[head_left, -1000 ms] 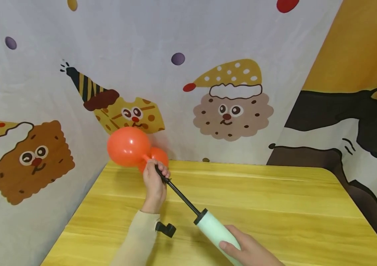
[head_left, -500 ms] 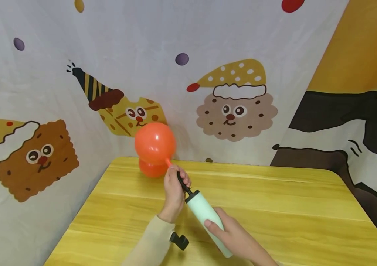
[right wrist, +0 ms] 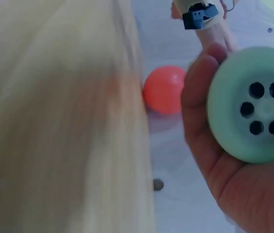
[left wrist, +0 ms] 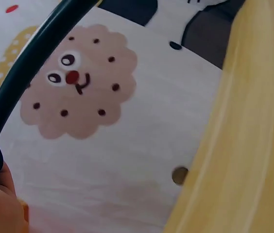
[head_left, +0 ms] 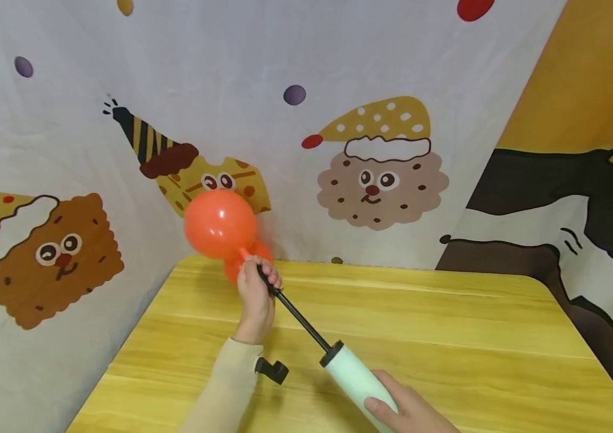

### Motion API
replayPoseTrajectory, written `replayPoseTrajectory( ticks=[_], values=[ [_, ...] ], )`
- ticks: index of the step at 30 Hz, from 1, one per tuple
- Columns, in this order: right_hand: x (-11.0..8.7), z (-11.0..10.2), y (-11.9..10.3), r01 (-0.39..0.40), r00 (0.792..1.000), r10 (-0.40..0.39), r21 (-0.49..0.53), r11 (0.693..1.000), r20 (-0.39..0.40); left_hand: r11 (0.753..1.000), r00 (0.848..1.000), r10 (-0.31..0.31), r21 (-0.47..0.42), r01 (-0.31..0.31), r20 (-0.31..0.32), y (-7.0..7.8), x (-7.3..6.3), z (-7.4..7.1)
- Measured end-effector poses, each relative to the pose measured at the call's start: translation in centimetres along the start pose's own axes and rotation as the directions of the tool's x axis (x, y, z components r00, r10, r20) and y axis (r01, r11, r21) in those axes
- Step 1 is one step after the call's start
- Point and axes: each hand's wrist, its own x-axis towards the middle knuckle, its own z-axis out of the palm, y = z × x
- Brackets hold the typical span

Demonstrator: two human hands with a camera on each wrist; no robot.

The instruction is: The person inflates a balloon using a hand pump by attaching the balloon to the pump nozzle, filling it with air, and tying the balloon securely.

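Observation:
My left hand [head_left: 254, 294] grips the black nozzle end of a hand balloon pump, with the neck of an inflated orange-red balloon [head_left: 219, 224] at its fingers. Lower right, the pump's pale mint barrel [head_left: 354, 379] lies in my right hand [head_left: 411, 406], whose fingers wrap round it. Between the hands a long stretch of black rod [head_left: 306, 325] shows out of the barrel. The right wrist view gives the barrel's round end [right wrist: 248, 104] with several holes. In the left wrist view the dark rod [left wrist: 30, 63] crosses the upper left, and only part of the hand appears.
Behind the held balloon, a second orange-red balloon [head_left: 233, 272] is partly hidden at the back left of the wood-grain table [head_left: 447, 337]. A printed cloth [head_left: 295, 36] hangs along the table's back and left. A black mount [head_left: 272, 370] sits at the left cuff.
Half a second ago the barrel had slid up near the left hand; now it is drawn back and the rod shows long again. The left hand and balloon moved right, then back left.

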Motion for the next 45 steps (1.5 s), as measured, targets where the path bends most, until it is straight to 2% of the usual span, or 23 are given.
replayPoseTrajectory(
  ticks=[4, 8, 11, 16, 20, 25, 30, 32, 37, 40, 45],
  values=[
    [0.0, 0.3, 0.6, 0.034, 0.999, -0.033, -0.05, 0.998, 0.006, 0.999, 1.0, -0.027, 0.02, 0.028, -0.002, -0.7, -0.3, -0.3],
    [1.2, 1.1, 0.0, 0.021, 0.998, -0.029, -0.138, 0.99, -0.053, 0.998, 0.999, -0.051, 0.038, 0.051, -0.002, -1.7, -1.4, 0.4],
    [2.3, 1.4, -0.9, 0.005, 0.995, -0.021, -0.162, 0.987, -0.101, 0.997, 0.997, -0.069, 0.043, 0.068, 0.023, -2.2, -2.3, 1.1],
    [4.2, 1.6, -2.2, 0.038, 0.984, -0.063, -0.15, 0.988, -0.166, 0.994, 0.992, -0.091, 0.071, 0.085, 0.083, -2.9, -3.7, 1.8],
    [4.9, 1.7, -2.7, 0.051, 0.983, -0.068, -0.105, 0.993, -0.17, 0.99, 0.99, -0.104, 0.103, 0.095, 0.092, -3.3, -4.3, 1.9],
    [4.7, 1.9, -2.8, 0.022, 0.989, -0.025, -0.026, 0.999, -0.143, 0.994, 0.996, -0.07, 0.087, 0.065, 0.057, -2.9, -3.8, 1.6],
    [2.6, 1.0, -2.0, -0.034, 0.993, 0.026, -0.071, 0.997, -0.116, 0.999, 1.0, -0.018, 0.028, 0.018, 0.017, -1.3, -1.9, 0.9],
    [1.6, 0.4, -1.5, -0.028, 0.996, 0.02, -0.09, 0.996, -0.087, 1.0, 1.0, 0.002, 0.004, -0.002, -0.006, -0.4, -1.0, 0.5],
    [0.4, -0.4, -0.8, 0.078, 0.996, -0.083, -0.144, 0.986, -0.027, 0.999, 0.998, 0.047, -0.016, -0.048, -0.051, 1.5, 0.5, -0.1],
    [0.6, -0.2, -0.9, 0.1, 0.993, -0.11, -0.198, 0.975, -0.041, 0.999, 0.998, 0.038, -0.004, -0.038, -0.041, 1.5, 0.4, 0.3],
    [1.2, 0.1, -1.4, 0.048, 0.994, -0.067, -0.219, 0.974, -0.081, 1.0, 1.0, -0.009, 0.023, 0.009, -0.008, -0.1, -0.9, 1.2]
  ],
)
